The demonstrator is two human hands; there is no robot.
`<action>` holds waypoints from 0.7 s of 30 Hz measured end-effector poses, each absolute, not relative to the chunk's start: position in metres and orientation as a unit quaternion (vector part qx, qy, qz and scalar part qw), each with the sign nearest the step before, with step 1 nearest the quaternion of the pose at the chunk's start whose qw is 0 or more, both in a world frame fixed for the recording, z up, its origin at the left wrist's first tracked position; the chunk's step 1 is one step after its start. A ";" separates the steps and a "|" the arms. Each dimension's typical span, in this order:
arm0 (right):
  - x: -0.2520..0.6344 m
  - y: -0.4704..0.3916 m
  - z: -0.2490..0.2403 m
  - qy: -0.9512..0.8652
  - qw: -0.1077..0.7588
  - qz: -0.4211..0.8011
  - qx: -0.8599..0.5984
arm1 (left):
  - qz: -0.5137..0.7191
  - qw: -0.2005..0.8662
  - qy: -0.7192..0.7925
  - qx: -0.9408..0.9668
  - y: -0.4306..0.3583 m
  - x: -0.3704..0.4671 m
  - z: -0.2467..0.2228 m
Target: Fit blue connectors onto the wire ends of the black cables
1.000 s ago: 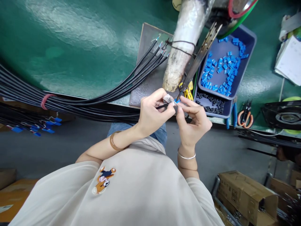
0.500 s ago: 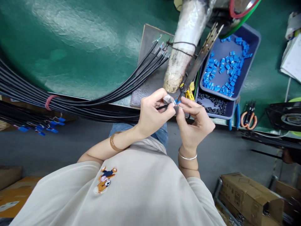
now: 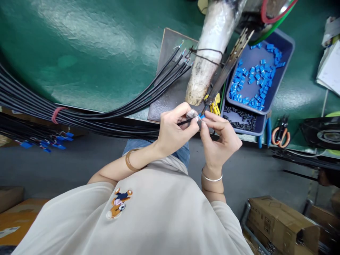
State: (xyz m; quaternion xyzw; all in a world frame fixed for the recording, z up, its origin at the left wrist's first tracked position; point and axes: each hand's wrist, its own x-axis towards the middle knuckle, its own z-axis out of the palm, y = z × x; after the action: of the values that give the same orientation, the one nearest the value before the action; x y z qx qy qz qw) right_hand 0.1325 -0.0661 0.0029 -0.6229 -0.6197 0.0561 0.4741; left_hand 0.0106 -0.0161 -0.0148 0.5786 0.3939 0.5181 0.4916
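1. Head view — your left hand [image 3: 171,132] has its fingers [image 3: 192,128] closed on a black cable [image 3: 183,122].
2. Your right hand [image 3: 221,136] has thumb and index finger nearly together; what they grip is too small to tell.
3. Noted between your fingertips: a blue connector [image 3: 202,116] at the cable's end — a dark perforated tool [image 3: 225,73] points down to it.
4. Right of your work, on the green surface [image 3: 106,78], a tray [image 3: 279,79] holds loose blue pieces [image 3: 261,76].
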 end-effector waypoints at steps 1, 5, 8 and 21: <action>0.132 -0.066 0.003 -0.619 0.475 0.055 -0.623 | 0.519 0.492 0.395 0.577 -0.016 0.011 -0.015; 0.131 -0.064 0.006 -0.617 0.484 0.053 -0.618 | 0.516 0.494 0.404 0.571 -0.017 0.011 -0.011; 0.130 -0.063 0.010 -0.621 0.483 0.040 -0.617 | 0.505 0.496 0.412 0.573 -0.018 0.010 -0.008; 0.136 -0.068 0.006 -0.636 0.440 0.039 -0.633 | 0.450 0.541 0.403 0.585 -0.018 0.003 -0.007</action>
State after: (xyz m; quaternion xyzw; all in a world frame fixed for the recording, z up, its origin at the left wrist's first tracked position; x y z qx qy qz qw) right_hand 0.1361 -0.0679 0.0064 -0.6328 -0.6359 0.0386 0.4401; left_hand 0.0034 -0.0184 -0.0072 0.5847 0.4035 0.4503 0.5409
